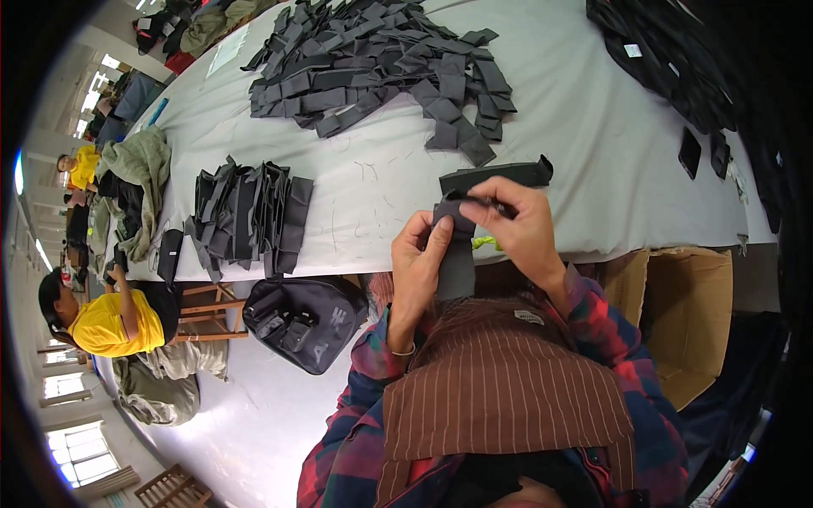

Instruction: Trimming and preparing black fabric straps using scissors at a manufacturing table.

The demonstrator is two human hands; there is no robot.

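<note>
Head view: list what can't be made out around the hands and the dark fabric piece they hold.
- Dark fabric strip, head view: its upper end is covered by the left hand and right hand.
- Slim dark thing pinched in the right fingers: too small to identify.
- Yellow-green bit behind the strip: mostly hidden by the right hand.
- Black pile at the table's far right: lost in the dark fisheye rim.

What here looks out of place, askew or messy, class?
The large pile of grey fabric strips lies jumbled at all angles, unlike the stacked bundle near the table edge. Both hands, left hand and right hand, hold one strip neatly.
</note>
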